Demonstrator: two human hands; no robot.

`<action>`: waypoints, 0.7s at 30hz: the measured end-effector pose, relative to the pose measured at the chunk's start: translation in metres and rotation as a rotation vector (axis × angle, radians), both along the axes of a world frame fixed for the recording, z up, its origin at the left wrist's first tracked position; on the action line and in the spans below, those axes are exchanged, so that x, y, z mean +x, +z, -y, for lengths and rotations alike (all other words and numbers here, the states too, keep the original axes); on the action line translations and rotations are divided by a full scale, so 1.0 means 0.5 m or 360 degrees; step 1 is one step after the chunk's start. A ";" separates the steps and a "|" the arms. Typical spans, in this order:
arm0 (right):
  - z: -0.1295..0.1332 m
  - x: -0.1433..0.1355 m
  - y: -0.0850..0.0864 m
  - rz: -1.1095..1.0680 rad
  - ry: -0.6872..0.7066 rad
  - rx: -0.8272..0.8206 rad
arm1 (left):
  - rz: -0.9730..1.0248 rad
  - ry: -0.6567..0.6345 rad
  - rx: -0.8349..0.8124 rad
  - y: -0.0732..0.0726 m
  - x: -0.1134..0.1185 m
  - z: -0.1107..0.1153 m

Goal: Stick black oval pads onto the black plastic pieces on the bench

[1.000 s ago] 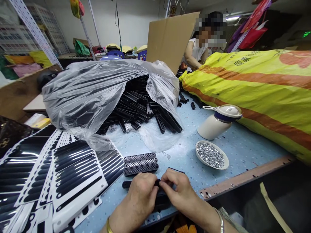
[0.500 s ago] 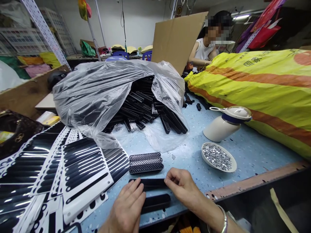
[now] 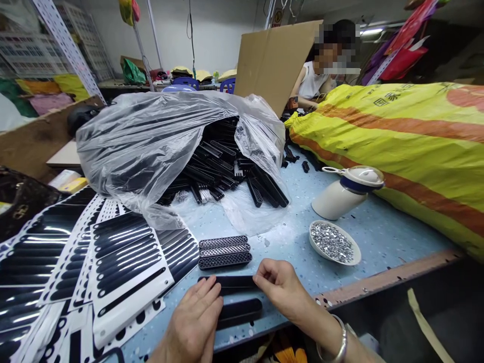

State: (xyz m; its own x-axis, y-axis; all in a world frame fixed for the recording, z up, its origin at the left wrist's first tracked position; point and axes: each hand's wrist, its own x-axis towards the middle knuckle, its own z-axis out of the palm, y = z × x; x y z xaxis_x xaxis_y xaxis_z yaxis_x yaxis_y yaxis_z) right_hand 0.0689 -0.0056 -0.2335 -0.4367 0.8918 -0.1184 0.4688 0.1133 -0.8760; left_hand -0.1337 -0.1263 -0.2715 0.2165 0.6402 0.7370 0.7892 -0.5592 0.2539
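Observation:
A smooth black plastic bar [image 3: 237, 282] with rounded ends lies crosswise on the blue speckled table. Flat, outstretched fingers of my left hand [image 3: 198, 315] rest over its left end. At the right end, thumb and index finger of my right hand [image 3: 280, 287] are pinched on the bar. Closer to me lies a second smooth black bar [image 3: 242, 311], its left end partly hidden behind my left hand. Just beyond the hands, three black bars [image 3: 225, 252] sit side by side with their lattice faces up.
Black adhesive strip sheets [image 3: 128, 267] spread across the left. Behind, a clear plastic bag [image 3: 143, 136] spills many black bars [image 3: 212, 171]. To the right stand a bowl of small metal pieces [image 3: 335, 242] and a cream-coloured jar [image 3: 333, 199]. A yellow sack [image 3: 397, 131] and a person [image 3: 312, 83] are beyond.
The view has shifted slightly, moving the scene a little left in the picture. Both hands keep nearly the same pose on the bar.

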 end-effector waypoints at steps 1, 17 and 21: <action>0.001 0.000 -0.001 0.0015 0.0001 0.0027 | -0.0005 -0.0005 0.0002 0.005 -0.001 -0.001; 0.009 0.006 -0.025 0.0082 -0.0098 0.0138 | -0.0082 -0.0041 -0.0042 0.020 -0.009 0.000; 0.013 0.011 -0.026 0.0012 -0.0049 0.0202 | -0.0064 -0.0016 -0.0082 0.018 -0.007 0.002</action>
